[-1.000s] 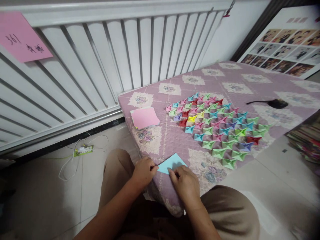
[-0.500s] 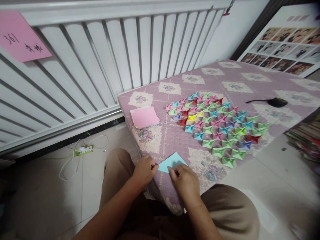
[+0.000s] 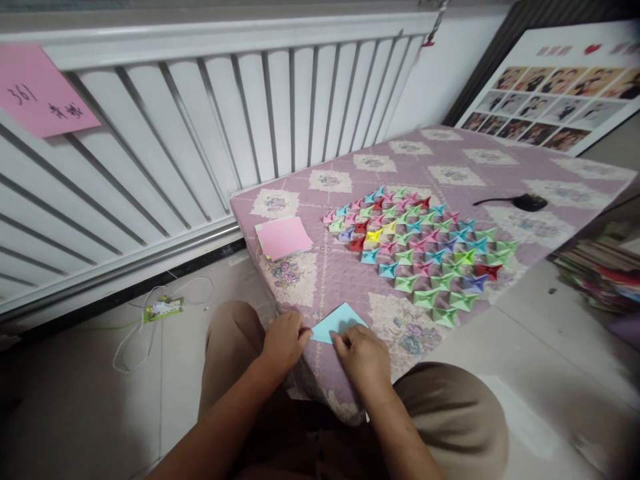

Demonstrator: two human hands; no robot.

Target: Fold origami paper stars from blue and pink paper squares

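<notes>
A light blue sheet of paper (image 3: 340, 319), folded into a triangle, lies near the front corner of the cloth-covered table with its point facing away from me. My left hand (image 3: 286, 339) has its fingers closed on the paper's left corner. At the paper's lower right edge, my right hand (image 3: 364, 357) presses with its thumb and curled fingers, hiding part of that side. Beyond my left hand rests a stack of square paper (image 3: 284, 238), pink on top. Several rows of small folded paper shapes (image 3: 405, 257), in green, blue, pink, red, purple and yellow, stand to the right.
A purple flowered cloth (image 3: 340, 267) covers the table. Farther right lies a black object with a thin handle (image 3: 529, 202). A white radiator (image 3: 300, 107) borders the back, and a photo board (image 3: 540, 100) leans behind. On the floor is a green power strip (image 3: 164, 309) with cables.
The whole view has shifted slightly as my head moved. Both hands stay on the blue paper in nearly the same pose, with no visible change in its fold.
</notes>
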